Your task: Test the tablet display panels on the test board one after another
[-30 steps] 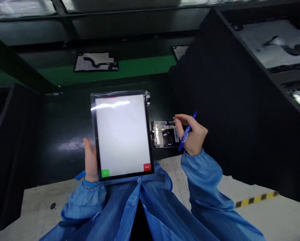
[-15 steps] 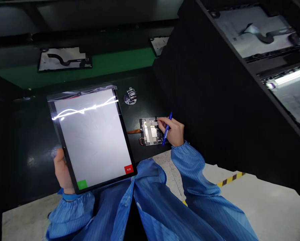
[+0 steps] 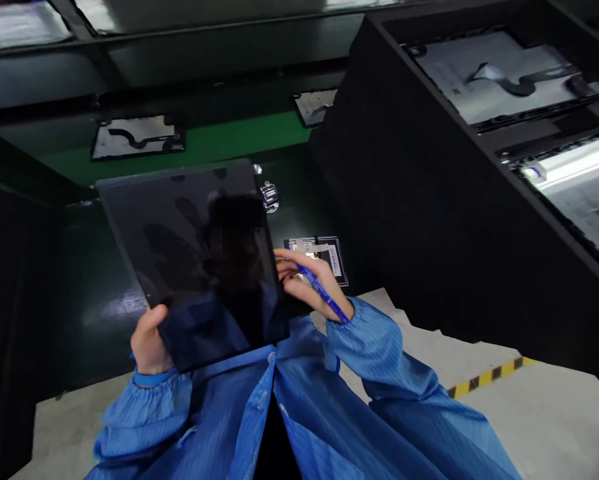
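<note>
A large display panel (image 3: 199, 267) with a dark, reflecting screen is tilted up in front of me. My left hand (image 3: 151, 340) grips its lower left edge, thumb on the front and fingers hidden behind. Against the panel's right edge is my right hand (image 3: 312, 283), curled, with a blue pen (image 3: 324, 293) lodged in it and pointing back toward the wrist. A small circuit board (image 3: 335, 257) with silver parts and a white label lies on the dark bench just beyond that hand, partly covered by it. Whether the right fingertips pinch the orange ribbon cable cannot be made out.
A small metal tally counter (image 3: 270, 197) stands behind the panel's right edge. Two panels with ribbon cables, one at left (image 3: 137, 137), lie along the green strip (image 3: 234, 137). A tall black box (image 3: 429, 200) on the right holds more panels.
The panel's screen has gone from lit white with green and red squares to dark. My right hand has moved left from the circuit board to the panel's edge, its pen now tilted differently.
</note>
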